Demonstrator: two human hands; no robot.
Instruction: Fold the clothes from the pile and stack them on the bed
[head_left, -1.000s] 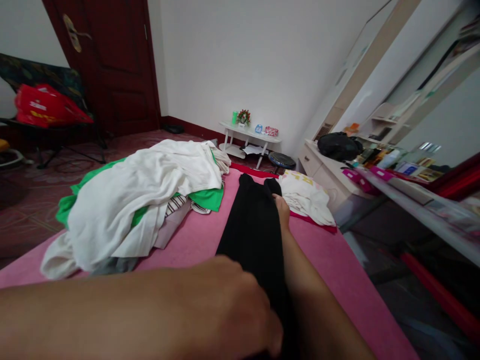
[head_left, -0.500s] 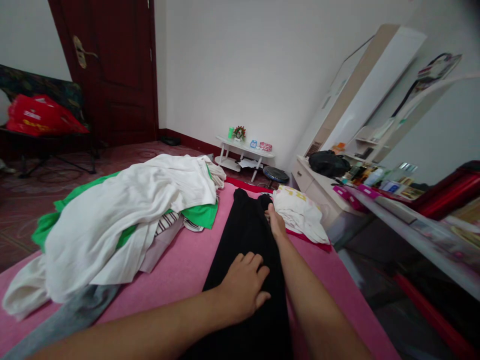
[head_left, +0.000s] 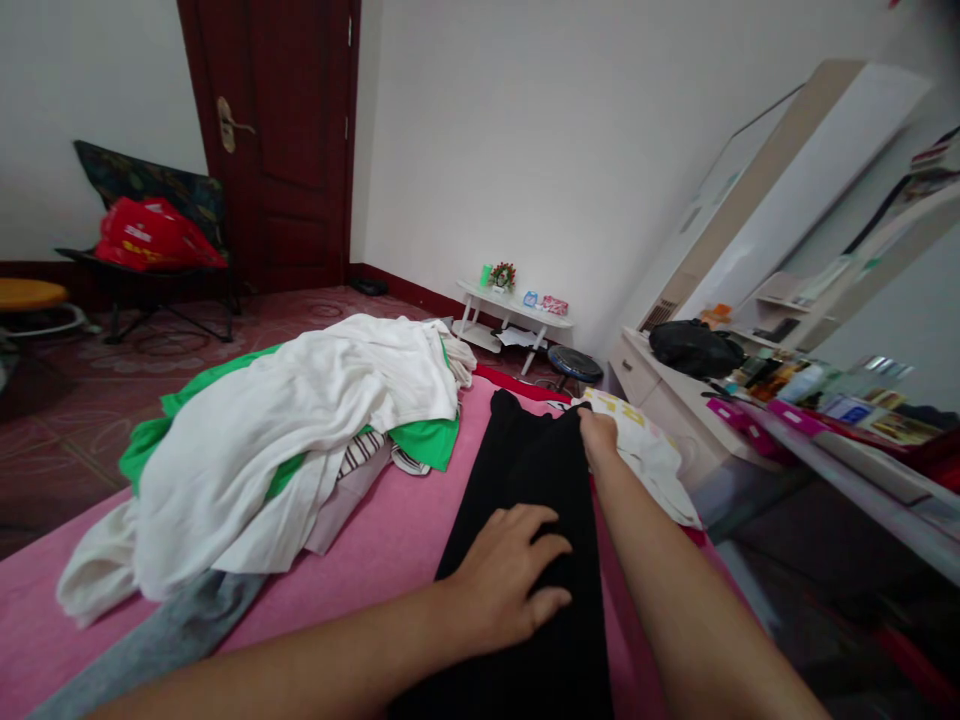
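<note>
A long black garment (head_left: 536, 470) lies lengthwise on the pink bed cover (head_left: 390, 545). My left hand (head_left: 506, 575) rests flat on its middle, fingers spread. Farther out, my right hand (head_left: 598, 432) sits at the garment's far right corner, fingers curled over the edge so that they are mostly hidden. A folded white cloth with yellow print (head_left: 649, 450) lies just right of that hand.
A heap of white, green and striped clothes (head_left: 300, 420) covers the bed's left side, with a grey piece (head_left: 172, 630) near me. A cluttered dresser (head_left: 675, 385) stands to the right, a small white table (head_left: 514, 315) by the wall, a chair with a red bag (head_left: 154, 235) by the dark door.
My left hand slid from close under the camera out along the black garment. My right hand moved a little toward its far corner. The view turned left.
</note>
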